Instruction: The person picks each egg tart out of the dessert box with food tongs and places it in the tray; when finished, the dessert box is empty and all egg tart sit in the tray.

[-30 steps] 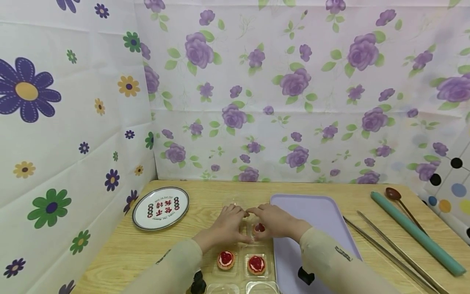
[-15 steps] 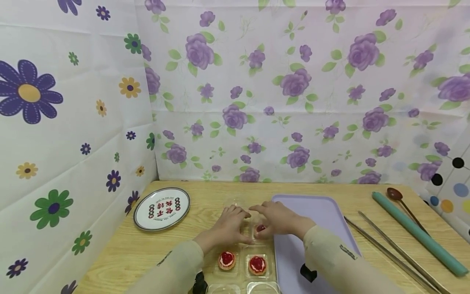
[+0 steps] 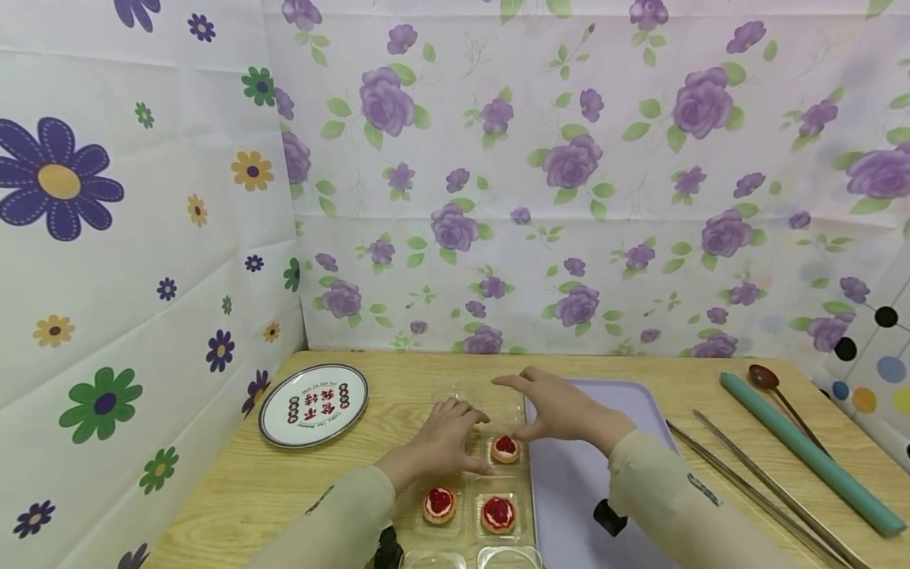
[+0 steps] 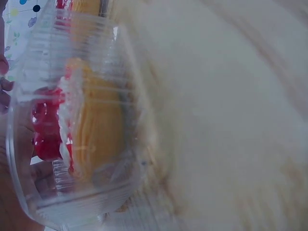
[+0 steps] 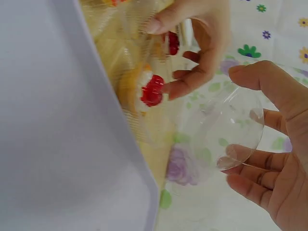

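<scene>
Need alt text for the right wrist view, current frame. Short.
A right hand, thumb and fingers apart, at the edge of a clear plastic lid. Beyond it, a left hand is beside red-topped tarts in clear containers. A pale lavender tray fills the image's left side, with a floral backdrop behind.

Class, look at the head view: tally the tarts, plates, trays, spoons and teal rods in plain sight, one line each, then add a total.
Tarts: 3
Plates: 1
Trays: 1
Spoons: 1
Teal rods: 1
Total: 7
</scene>
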